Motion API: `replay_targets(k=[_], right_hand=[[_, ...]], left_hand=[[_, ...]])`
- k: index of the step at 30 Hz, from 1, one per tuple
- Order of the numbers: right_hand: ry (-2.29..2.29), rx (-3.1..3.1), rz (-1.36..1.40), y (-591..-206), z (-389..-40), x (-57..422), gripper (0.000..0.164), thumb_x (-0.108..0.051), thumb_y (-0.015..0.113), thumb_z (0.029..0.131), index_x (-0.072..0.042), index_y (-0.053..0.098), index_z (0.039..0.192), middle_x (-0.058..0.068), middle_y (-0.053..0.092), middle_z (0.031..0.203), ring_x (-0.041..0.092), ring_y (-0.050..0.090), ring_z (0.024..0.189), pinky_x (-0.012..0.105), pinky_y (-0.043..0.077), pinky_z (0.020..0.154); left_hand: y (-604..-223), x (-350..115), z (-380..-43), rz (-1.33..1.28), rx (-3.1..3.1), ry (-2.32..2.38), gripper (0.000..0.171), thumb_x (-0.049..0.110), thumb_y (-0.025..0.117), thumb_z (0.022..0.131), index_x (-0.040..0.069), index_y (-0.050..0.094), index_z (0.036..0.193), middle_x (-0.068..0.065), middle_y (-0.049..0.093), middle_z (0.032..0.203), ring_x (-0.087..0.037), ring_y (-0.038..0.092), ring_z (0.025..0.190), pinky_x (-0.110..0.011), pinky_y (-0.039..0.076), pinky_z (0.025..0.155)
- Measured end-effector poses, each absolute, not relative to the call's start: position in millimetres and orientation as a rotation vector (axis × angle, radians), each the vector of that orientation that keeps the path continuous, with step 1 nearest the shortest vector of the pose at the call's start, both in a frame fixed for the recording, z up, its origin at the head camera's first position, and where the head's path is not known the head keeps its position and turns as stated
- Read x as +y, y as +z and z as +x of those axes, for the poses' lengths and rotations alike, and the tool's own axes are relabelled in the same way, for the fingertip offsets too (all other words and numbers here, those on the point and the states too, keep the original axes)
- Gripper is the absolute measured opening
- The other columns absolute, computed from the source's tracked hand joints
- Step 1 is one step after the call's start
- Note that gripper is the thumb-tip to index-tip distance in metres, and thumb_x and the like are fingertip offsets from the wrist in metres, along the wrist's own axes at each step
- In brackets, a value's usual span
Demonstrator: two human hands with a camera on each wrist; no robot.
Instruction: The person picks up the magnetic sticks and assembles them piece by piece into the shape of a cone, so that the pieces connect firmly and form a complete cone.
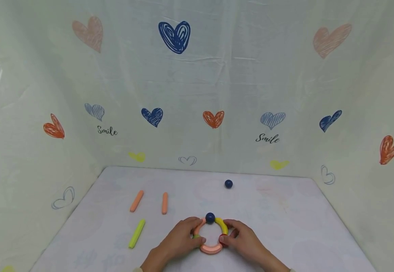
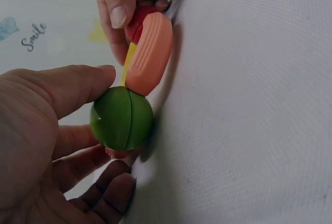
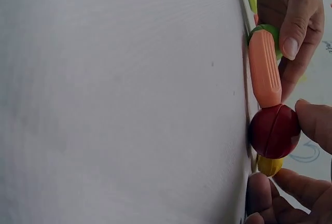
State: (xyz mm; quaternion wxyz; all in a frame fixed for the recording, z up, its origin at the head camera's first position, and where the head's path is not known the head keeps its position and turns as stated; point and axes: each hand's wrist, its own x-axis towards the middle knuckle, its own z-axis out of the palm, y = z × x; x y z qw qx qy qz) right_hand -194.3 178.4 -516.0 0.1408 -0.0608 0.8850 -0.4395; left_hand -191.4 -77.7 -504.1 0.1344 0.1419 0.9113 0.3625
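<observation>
On the table lies a toy ring of curved rods and balls. A dark blue ball [image 1: 210, 218] sits at its far side, a yellow curved rod [image 1: 222, 224] at the right and a salmon curved rod [image 1: 211, 249] nearest me. My left hand [image 1: 181, 237] pinches the ring's left side, thumb on the green ball [image 2: 122, 119] and fingers around the orange curved rod behind it. With my right hand [image 1: 246, 241] I hold the other side, thumb against the red ball [image 3: 275, 131] and fingers at the yellow rod. Fingers partly hide both sides.
Two straight orange rods [image 1: 137, 201] and a lime rod [image 1: 137, 234] lie to the left on the white table [image 1: 302, 226]. Another dark blue ball [image 1: 228, 184] rests near the back edge. A white curtain [image 1: 197, 83] with printed hearts surrounds the table's back and sides.
</observation>
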Motion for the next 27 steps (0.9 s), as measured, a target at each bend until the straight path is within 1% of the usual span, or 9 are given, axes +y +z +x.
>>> replay_targets(k=[4,9,15,18,20,22,25,27], right_hand=[[-1.268,2.56,-0.179,-516,-194,177,0.068,-0.041,0.083,0.09,-0.002,0.062,0.142,0.001,0.06,0.096,0.018,0.054,0.08,0.025,0.039,0.06],[-1.274,2.543,-0.197,-519,-194,178,0.067,-0.041,0.083,0.09,-0.005,0.063,0.142,0.001,0.06,0.092,0.019,0.053,0.081,0.026,0.038,0.061],[-1.299,2.523,-0.162,-521,-192,179,0.067,-0.039,0.084,0.089,-0.007,0.063,0.143,0.002,0.06,0.092,0.02,0.052,0.081,0.026,0.037,0.061],[-1.315,2.522,-0.146,-521,-190,179,0.069,-0.04,0.085,0.088,-0.006,0.062,0.143,0.002,0.062,0.095,0.02,0.053,0.083,0.026,0.038,0.062],[-1.33,2.526,-0.143,-520,-188,179,0.07,-0.04,0.085,0.088,-0.005,0.062,0.143,0.002,0.063,0.102,0.019,0.054,0.085,0.026,0.04,0.064],[-1.339,2.534,-0.15,-520,-186,179,0.07,-0.04,0.086,0.087,-0.005,0.062,0.142,0.002,0.063,0.108,0.019,0.054,0.088,0.026,0.041,0.066],[-1.338,2.546,-0.206,-518,-184,181,0.065,-0.037,0.087,0.086,-0.007,0.064,0.138,0.001,0.062,0.11,0.019,0.054,0.091,0.025,0.043,0.07],[-1.328,2.548,-0.267,-517,-183,183,0.058,-0.033,0.088,0.086,-0.009,0.066,0.134,0.001,0.062,0.11,0.019,0.054,0.095,0.024,0.044,0.074]], left_hand=[[-504,-79,-192,0.411,2.652,1.041,0.067,0.043,0.079,0.092,0.009,0.062,0.147,-0.009,0.06,0.148,-0.035,0.055,0.138,-0.06,0.043,0.114],[-503,-79,-193,0.43,2.649,1.037,0.066,0.042,0.079,0.092,0.008,0.062,0.146,-0.01,0.06,0.149,-0.036,0.054,0.139,-0.06,0.043,0.114],[-504,-78,-194,0.428,2.646,1.002,0.067,0.042,0.08,0.091,0.009,0.062,0.146,-0.011,0.06,0.149,-0.036,0.054,0.14,-0.06,0.042,0.115],[-505,-78,-192,0.442,2.663,0.996,0.068,0.041,0.081,0.09,0.008,0.063,0.146,-0.011,0.061,0.147,-0.035,0.055,0.138,-0.059,0.043,0.114],[-506,-78,-191,0.454,2.677,0.997,0.068,0.041,0.083,0.088,0.009,0.064,0.144,-0.009,0.063,0.143,-0.031,0.059,0.133,-0.056,0.046,0.113],[-508,-78,-190,0.469,2.688,1.006,0.066,0.04,0.085,0.087,0.01,0.066,0.142,-0.005,0.064,0.137,-0.023,0.061,0.121,-0.049,0.051,0.107],[-510,-80,-188,0.453,2.672,1.041,0.053,0.037,0.087,0.085,0.014,0.07,0.131,0.001,0.061,0.126,-0.013,0.058,0.103,-0.038,0.054,0.094],[-510,-82,-186,0.426,2.65,1.068,0.043,0.034,0.088,0.085,0.019,0.071,0.121,0.004,0.059,0.123,-0.011,0.054,0.097,-0.034,0.054,0.087]])
